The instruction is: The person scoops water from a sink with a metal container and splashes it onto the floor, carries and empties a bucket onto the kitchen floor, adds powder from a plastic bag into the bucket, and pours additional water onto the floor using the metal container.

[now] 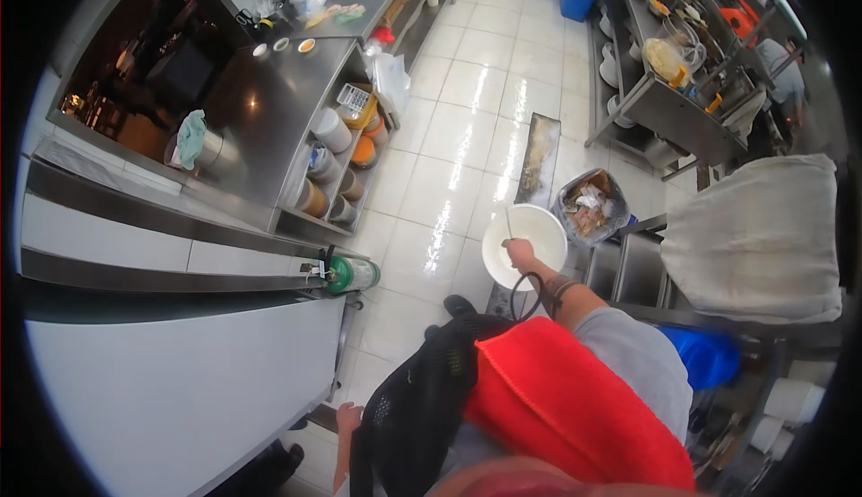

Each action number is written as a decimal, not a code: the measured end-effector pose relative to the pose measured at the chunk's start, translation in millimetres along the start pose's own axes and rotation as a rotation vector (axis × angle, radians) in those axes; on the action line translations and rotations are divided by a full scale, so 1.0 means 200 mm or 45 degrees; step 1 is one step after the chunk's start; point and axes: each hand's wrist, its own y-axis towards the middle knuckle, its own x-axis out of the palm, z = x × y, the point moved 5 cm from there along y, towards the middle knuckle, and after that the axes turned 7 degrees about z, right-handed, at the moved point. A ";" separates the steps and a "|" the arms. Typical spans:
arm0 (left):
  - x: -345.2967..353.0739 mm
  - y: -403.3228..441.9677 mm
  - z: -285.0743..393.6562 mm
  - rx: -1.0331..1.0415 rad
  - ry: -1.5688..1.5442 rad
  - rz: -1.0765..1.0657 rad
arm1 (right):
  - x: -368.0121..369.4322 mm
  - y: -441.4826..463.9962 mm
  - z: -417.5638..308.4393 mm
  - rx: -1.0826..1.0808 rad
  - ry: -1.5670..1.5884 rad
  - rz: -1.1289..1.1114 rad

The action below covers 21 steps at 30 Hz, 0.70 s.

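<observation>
My right hand (519, 253) is closed, reaching over a round white tub (552, 270) low down in front of me. A thin, pale, metal-looking utensil handle (508, 221) runs from the fingers toward the tub's far side; its working end cannot be made out. Pale contents show inside the tub. At my left side, my left hand (348, 416) hangs near the corner of a white-topped counter (197, 389). Its fingers are small and partly hidden, so I cannot tell their state. A red cloth (575, 398) lies over my front, beside a black mesh bag (417, 398).
A lined waste bin (593, 207) full of scraps stands right beside the tub. A floor drain grate (539, 160) lies beyond. Shelves of containers (332, 129) line the left, a green gas cylinder (353, 275) nearer. A cloth-covered surface (754, 237) is at right.
</observation>
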 end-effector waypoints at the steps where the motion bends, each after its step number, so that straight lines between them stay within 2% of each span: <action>1: 0.03 -0.01 -0.03 0.131 0.044 0.068 | -0.08 0.04 -0.01 0.027 0.062 0.072; 3: 0.12 0.00 -0.11 0.371 0.135 0.162 | -0.19 0.09 -0.05 0.046 0.112 0.139; 5: 0.22 -0.01 -0.16 0.413 0.092 0.155 | -0.27 0.09 -0.05 0.242 0.152 0.089; 7: 0.30 -0.08 -0.19 0.467 0.022 0.151 | -0.29 0.14 -0.01 0.245 0.154 0.094; 9: 0.37 -0.13 -0.20 0.407 -0.085 0.220 | -0.27 0.26 0.05 0.161 0.076 0.068; 10: 0.39 -0.19 -0.23 0.232 -0.047 0.260 | -0.26 0.29 0.08 0.063 -0.026 0.042; 12: 0.46 -0.33 -0.26 -0.039 -0.462 0.227 | -0.19 0.27 0.09 0.316 0.048 -0.048; 14: 0.50 -0.36 -0.31 -0.076 -0.514 0.277 | -0.15 0.03 -0.12 0.272 0.059 -0.191; 16: 0.50 -0.38 -0.33 0.073 -0.106 0.217 | 0.03 0.06 -0.11 0.218 0.222 -0.347; 17: 0.54 -0.40 -0.38 -0.094 -0.289 0.266 | 0.09 0.06 -0.08 0.228 0.199 -0.355; 19: 0.57 -0.45 -0.44 -0.118 -0.319 0.289 | 0.29 0.00 -0.12 0.222 0.125 -0.828; 20: 0.60 -0.47 -0.45 -0.126 -0.362 0.326 | 0.37 -0.09 -0.17 0.332 0.228 -1.019; 21: 0.64 -0.49 -0.44 -0.014 -0.252 0.382 | 0.45 -0.14 -0.21 0.277 0.158 -1.000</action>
